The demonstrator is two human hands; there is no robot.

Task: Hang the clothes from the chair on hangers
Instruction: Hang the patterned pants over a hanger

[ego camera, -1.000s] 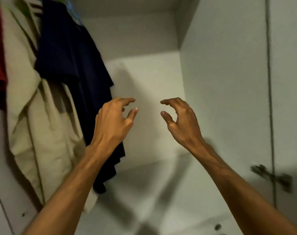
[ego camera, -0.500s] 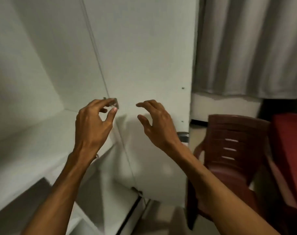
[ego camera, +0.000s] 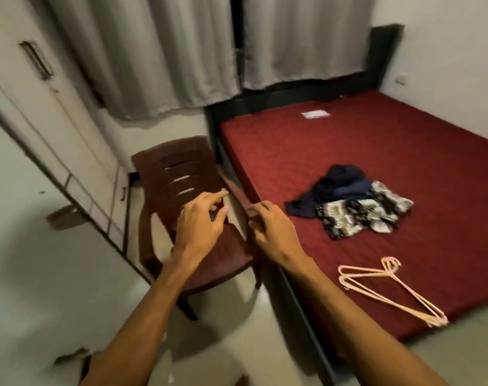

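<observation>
While the person faced the corner by the white wardrobe [ego camera: 42, 121] on the left, the brown plastic chair [ego camera: 170, 174] stood just right of it, hard against the bed frame. The left hand [ego camera: 201, 221] hung over the chair's seat, fingers loosely curled, thumb close to the forefinger, holding nothing. The right hand [ego camera: 273, 232] hovered just beside it above the chair's right armrest, likewise slack and holding nothing. What mattered lay further right: the clothes [ego camera: 351, 207], a dark blue garment heaped with a black-and-white patterned one, sat on the red mattress [ego camera: 404, 135] rather than on the chair, to the right of the right hand and a little farther off. The right hand was plainly the nearer of the two, with the left a whole hand behind it. Nearer and further right again, the pink hangers [ego camera: 387, 291] lay stacked flat on the mattress, hooks at the far end, their long bars slanting toward the near right corner. I judged a reach across to the right came next.
</observation>
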